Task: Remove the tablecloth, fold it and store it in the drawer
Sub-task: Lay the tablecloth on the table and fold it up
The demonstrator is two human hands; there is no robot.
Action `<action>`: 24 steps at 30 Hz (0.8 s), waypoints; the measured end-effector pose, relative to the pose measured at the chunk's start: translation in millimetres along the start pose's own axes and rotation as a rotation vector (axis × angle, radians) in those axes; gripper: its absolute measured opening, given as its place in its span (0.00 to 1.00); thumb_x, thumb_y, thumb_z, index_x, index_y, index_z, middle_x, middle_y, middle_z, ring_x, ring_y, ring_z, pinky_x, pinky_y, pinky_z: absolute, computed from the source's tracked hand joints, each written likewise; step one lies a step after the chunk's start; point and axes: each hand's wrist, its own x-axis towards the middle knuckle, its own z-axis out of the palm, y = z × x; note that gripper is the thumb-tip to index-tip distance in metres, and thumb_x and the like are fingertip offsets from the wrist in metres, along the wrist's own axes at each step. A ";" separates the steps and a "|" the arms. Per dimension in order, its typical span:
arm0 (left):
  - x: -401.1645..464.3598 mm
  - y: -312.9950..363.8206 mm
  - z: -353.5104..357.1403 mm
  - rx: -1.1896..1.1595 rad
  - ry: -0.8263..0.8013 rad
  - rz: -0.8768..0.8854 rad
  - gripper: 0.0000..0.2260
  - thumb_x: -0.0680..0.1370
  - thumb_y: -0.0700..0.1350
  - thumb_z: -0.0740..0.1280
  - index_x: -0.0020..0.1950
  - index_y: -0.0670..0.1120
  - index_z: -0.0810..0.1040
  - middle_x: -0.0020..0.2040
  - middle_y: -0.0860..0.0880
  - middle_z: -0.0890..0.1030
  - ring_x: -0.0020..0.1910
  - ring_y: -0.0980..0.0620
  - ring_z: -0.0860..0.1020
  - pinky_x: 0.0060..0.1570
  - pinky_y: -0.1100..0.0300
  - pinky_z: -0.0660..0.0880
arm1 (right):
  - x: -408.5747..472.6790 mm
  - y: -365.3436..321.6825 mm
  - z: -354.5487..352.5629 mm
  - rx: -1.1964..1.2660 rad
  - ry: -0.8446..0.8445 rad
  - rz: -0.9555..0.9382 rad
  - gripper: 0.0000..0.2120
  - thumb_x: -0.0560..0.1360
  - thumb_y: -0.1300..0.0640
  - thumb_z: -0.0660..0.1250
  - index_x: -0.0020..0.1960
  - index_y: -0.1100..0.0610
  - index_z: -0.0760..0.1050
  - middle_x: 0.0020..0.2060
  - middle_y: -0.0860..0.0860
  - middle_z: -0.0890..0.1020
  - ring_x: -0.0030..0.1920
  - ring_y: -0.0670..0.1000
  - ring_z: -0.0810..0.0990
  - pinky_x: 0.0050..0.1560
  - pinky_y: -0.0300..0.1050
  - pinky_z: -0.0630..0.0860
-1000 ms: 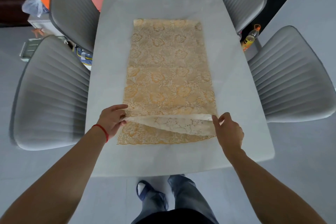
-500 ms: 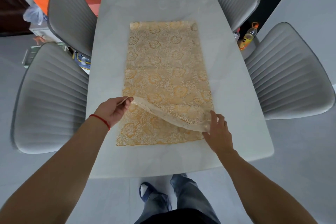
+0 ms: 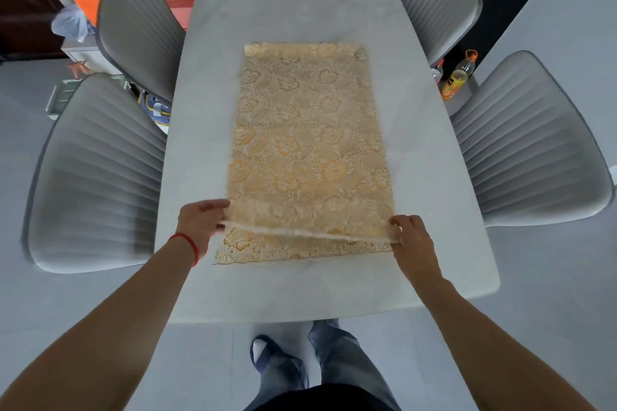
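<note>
Fingers of the left hand point(image 3: 200, 222) and the right hand point(image 3: 409, 237) pinch the two ends of a raised layer of the tablecloth point(image 3: 309, 150), each hand closed on the fabric, near the table's near edge. The left hand, with a red string at its wrist, grips at the cloth's left side; the right hand grips at its right side. Between them the lifted edge runs as a pale, taut line just above a strip of cloth that lies flat on the table point(image 3: 334, 3).

The task appears to be in its folding stage. The tablecloth no longer covers the table: it lies as a long, narrow band down the middle, apparently already folded lengthwise, with bare tabletop on both long sides and at the far end. Judging by the grip, another fold is being made or adjusted at the near end. What looks to be left is folding it down to a compact size and putting it away; no drawer is in view.

The cloth is cream and orange-gold lace with a large floral pattern and a scalloped border at the near edge. It looks thin, soft and partly see-through, and lies flat with little wrinkling; the far end shows a slight rolled lip.

Four grey ribbed chairs point(image 3: 100, 170) stand around the table, and a bottle point(image 3: 459, 75) of yellow liquid stands on the floor beyond the table's right edge.
</note>
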 end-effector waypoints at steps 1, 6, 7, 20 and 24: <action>-1.8 -14.6 -1.0 0.067 0.025 -0.017 0.13 0.77 0.26 0.63 0.54 0.36 0.84 0.50 0.38 0.83 0.37 0.49 0.79 0.30 0.64 0.79 | -3.9 0.5 3.2 -0.034 0.008 -0.004 0.22 0.72 0.77 0.65 0.63 0.64 0.78 0.58 0.61 0.76 0.49 0.65 0.82 0.47 0.52 0.80; -0.2 -66.0 -1.6 0.258 0.012 -0.083 0.14 0.76 0.27 0.64 0.50 0.42 0.86 0.53 0.37 0.84 0.48 0.40 0.84 0.43 0.57 0.84 | -13.6 -16.9 15.5 -0.224 0.023 0.015 0.24 0.70 0.75 0.68 0.64 0.62 0.72 0.58 0.63 0.72 0.49 0.64 0.78 0.45 0.53 0.78; 1.0 -70.6 -1.8 0.285 0.011 -0.077 0.14 0.75 0.28 0.65 0.49 0.43 0.86 0.52 0.39 0.85 0.49 0.39 0.84 0.48 0.53 0.84 | -12.0 -20.8 17.7 -0.303 0.036 0.010 0.27 0.71 0.70 0.71 0.68 0.58 0.69 0.61 0.62 0.72 0.51 0.62 0.78 0.47 0.53 0.80; -10.9 -79.9 6.4 0.578 0.133 0.121 0.14 0.75 0.34 0.65 0.43 0.50 0.87 0.45 0.49 0.86 0.40 0.49 0.85 0.49 0.56 0.82 | -13.9 13.2 30.7 -0.182 -0.051 -0.079 0.41 0.67 0.79 0.66 0.78 0.59 0.66 0.64 0.62 0.74 0.60 0.64 0.75 0.56 0.58 0.77; -19.1 -90.6 -2.6 0.803 0.197 0.320 0.12 0.78 0.36 0.66 0.46 0.47 0.88 0.48 0.47 0.88 0.49 0.43 0.84 0.52 0.52 0.78 | -27.7 37.2 25.8 -0.457 -0.066 -0.246 0.37 0.68 0.66 0.74 0.76 0.59 0.68 0.65 0.62 0.75 0.58 0.65 0.79 0.49 0.58 0.78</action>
